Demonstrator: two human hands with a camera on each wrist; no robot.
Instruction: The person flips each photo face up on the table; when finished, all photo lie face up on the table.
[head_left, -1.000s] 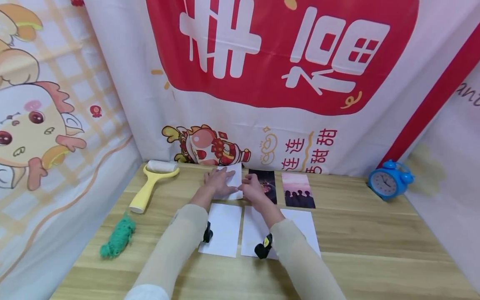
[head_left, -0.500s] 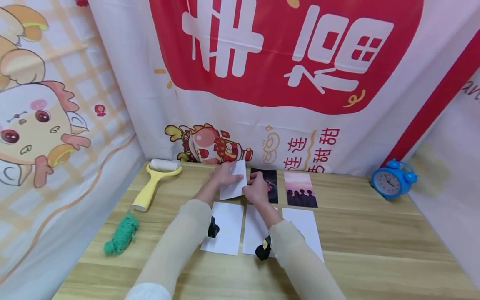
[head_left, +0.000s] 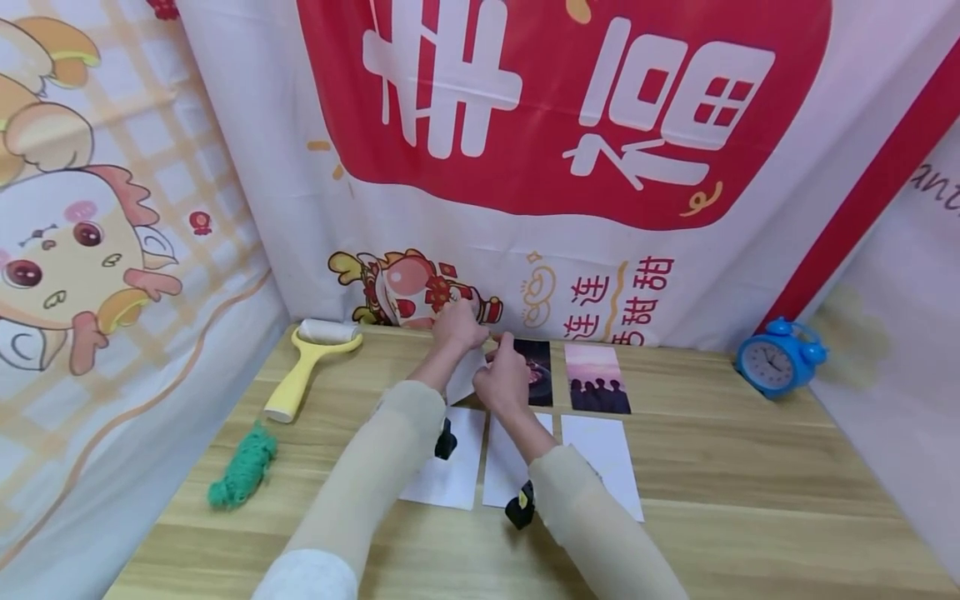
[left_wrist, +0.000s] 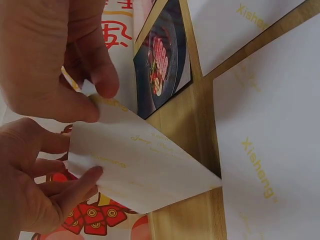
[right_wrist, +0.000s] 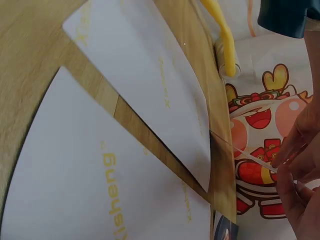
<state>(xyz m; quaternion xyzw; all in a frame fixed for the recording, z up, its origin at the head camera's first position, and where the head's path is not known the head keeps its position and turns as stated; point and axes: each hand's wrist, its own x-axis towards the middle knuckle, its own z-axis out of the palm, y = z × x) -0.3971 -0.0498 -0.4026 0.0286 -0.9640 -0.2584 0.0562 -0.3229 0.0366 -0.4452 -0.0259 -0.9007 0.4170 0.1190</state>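
Note:
Between both hands is a white-backed photo print (left_wrist: 145,165) with gold lettering, lifted and tilted; its lower corner comes close to the table. My left hand (head_left: 459,327) pinches one side, its thumb on the white back in the left wrist view. With the thumb and fingers, my right hand (head_left: 504,379) pinches the neighbouring top corner. Just right of the hands lies a dark photo of food (head_left: 538,375), partly covered by the right hand in the head view. Beside that is a pink photo with silhouettes (head_left: 597,379). The held print's picture side is hidden.
Three white sheets lie nearer me: a left one (head_left: 461,471), a middle one (head_left: 504,467) and a right one (head_left: 602,462). A yellow lint roller (head_left: 300,375) and green yarn (head_left: 245,467) are at left. A blue alarm clock (head_left: 777,360) stands right. A printed cloth (head_left: 420,208) hangs behind.
The print has gone from lying near the table to being raised and tilted. My left hand has moved up and right, from resting flat on it to pinching it.

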